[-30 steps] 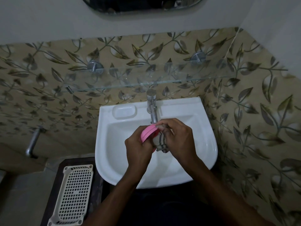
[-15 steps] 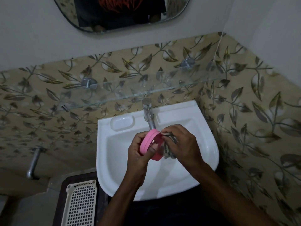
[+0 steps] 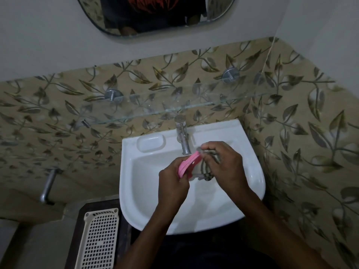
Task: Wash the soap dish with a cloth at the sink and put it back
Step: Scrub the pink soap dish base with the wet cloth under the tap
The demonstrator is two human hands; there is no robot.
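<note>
Over the white sink [image 3: 250,171], just below the metal tap [image 3: 183,138], my left hand [image 3: 172,183] grips a pink soap dish [image 3: 187,165] tilted on its edge. My right hand [image 3: 223,167] holds a pale striped cloth [image 3: 206,171] bunched against the dish's right side. Part of the cloth hangs below my fingers. The dish's inner face is hidden by my hands.
A moulded soap recess [image 3: 151,144] lies on the sink's back left rim. A glass shelf [image 3: 174,109] juts from the leaf-patterned wall above the tap, under a mirror [image 3: 155,16]. A cream perforated tray [image 3: 99,239] sits at lower left. A metal pipe [image 3: 47,185] sticks out at the left wall.
The camera has tilted up, so more of the mirror shows. The pink dish has turned from facing me to edge-on, and my right hand has kept working the cloth against it.
</note>
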